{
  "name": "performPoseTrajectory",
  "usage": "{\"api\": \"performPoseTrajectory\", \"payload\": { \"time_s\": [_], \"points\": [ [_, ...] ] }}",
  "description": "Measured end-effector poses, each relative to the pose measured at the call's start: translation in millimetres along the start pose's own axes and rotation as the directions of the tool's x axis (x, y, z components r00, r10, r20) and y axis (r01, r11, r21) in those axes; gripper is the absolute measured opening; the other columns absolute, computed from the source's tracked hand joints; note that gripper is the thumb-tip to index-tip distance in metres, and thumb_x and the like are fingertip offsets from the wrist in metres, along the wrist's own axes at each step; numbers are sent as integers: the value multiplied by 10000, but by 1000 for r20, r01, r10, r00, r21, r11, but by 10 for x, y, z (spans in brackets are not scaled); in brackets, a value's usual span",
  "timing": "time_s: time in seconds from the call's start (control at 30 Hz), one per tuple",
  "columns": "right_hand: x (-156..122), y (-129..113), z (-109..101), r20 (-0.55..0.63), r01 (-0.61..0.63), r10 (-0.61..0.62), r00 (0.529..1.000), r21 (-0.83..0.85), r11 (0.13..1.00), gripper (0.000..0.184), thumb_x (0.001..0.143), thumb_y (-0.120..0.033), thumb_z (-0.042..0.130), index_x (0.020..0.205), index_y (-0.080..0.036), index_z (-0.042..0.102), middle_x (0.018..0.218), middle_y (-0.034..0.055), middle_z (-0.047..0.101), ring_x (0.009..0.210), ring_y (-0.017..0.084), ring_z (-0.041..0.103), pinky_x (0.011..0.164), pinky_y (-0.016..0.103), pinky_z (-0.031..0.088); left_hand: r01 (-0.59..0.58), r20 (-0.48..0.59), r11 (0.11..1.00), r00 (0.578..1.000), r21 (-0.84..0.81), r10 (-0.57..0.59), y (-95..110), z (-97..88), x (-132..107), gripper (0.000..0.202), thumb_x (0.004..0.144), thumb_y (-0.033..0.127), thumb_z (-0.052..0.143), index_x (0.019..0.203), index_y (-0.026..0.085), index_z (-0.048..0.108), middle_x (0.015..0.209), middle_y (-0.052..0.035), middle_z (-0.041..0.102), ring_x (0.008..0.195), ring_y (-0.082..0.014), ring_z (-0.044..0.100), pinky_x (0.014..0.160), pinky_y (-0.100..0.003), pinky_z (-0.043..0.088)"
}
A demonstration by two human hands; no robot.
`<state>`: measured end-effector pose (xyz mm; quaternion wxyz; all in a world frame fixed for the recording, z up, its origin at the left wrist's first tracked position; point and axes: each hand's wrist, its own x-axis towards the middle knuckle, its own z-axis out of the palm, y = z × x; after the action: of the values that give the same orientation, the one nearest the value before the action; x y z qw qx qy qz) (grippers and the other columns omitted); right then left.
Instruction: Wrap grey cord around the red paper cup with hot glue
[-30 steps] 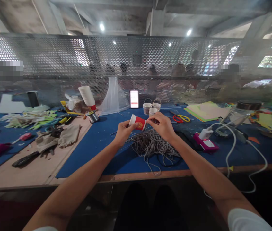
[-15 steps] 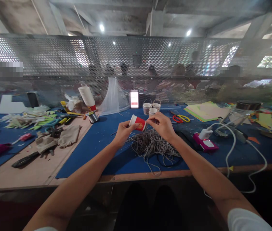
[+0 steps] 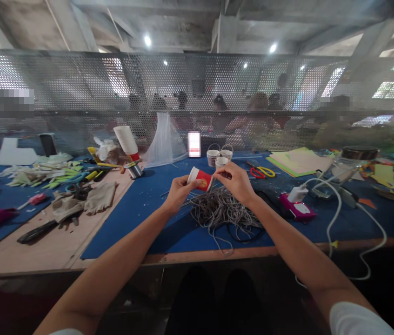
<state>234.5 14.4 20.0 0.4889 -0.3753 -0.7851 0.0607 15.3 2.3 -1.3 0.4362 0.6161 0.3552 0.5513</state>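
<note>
My left hand (image 3: pixel 178 191) is wrapped round a red and white paper cup (image 3: pixel 203 180), tilted on its side with its white rim toward that hand. At the cup's other end, the fingers of my right hand (image 3: pixel 233 181) are pinched together at its edge; what they hold, if anything, is too small to make out. Under both hands lies a loose tangle of grey cord (image 3: pixel 223 211). Just behind my right hand stand small cups with looped handles (image 3: pixel 212 157) and a plain white cup (image 3: pixel 221 161).
Red and yellow scissors (image 3: pixel 262 172), coloured paper sheets (image 3: pixel 299 161) and a purple power socket (image 3: pixel 297 208) with white cables lie to the right. Leftward are a stack of paper cups (image 3: pixel 126 139), a metal spool (image 3: pixel 134 170) and work gloves (image 3: pixel 101 197). A perforated screen (image 3: pixel 197 100) stands behind.
Almost nothing differs. The cup and both hands keep nearly the same place, with only a very slight shift of the cup to the right.
</note>
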Motion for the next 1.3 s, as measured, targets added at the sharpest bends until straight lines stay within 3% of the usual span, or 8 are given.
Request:
{"api": "performPoseTrajectory", "payload": {
  "time_s": [0.83,1.3],
  "points": [
    [30,78,-19,-3,-16,16,1000,30,999,185,911,-393,675,862,-225,733,842,29,651,727,155,580,680,310,445,23,56,997,998,-74,-19,-12,-10,-8,254,777,390,777,883,161,793,836,-37,758,735,-166,629,771,-292,470],
    [34,186,7,16,-84,83,996,89,992,229,890,-441,676,848,-224,738,837,34,678,741,170,592,700,320,461,61,65,986,997,-154,-51,-7,5,-21,271,753,401,801,870,156,798,838,-53,764,742,-178,647,767,-302,486]
  ]
}}
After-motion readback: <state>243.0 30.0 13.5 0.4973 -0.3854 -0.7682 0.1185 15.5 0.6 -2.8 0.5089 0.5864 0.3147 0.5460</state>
